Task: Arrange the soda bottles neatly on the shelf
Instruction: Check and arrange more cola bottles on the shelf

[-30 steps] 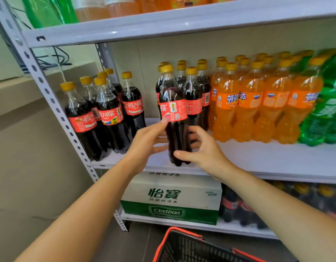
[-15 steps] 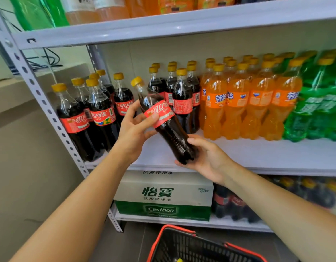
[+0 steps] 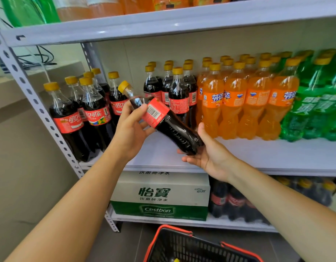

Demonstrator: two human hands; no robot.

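Mid-placement: my left hand [image 3: 132, 127] grips the tilted cola bottle [image 3: 163, 121] at its label while my right hand [image 3: 207, 154] cups its base on open fingers, held above the shelf [image 3: 258, 157] gap between the left colas [image 3: 84, 114] and right colas [image 3: 177, 99]; next, I judge, it needs standing upright there, label forward.

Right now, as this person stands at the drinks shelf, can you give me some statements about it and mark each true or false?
1. The held cola bottle is tilted, cap toward the upper left. True.
2. The right hand grips the cap. False: it supports the bottle's base; the left hand holds it near the label.
3. The orange soda bottles stand between the standing cola bottles and the green bottles. True.
4. The shopping basket is blue. False: it is black with a red rim.
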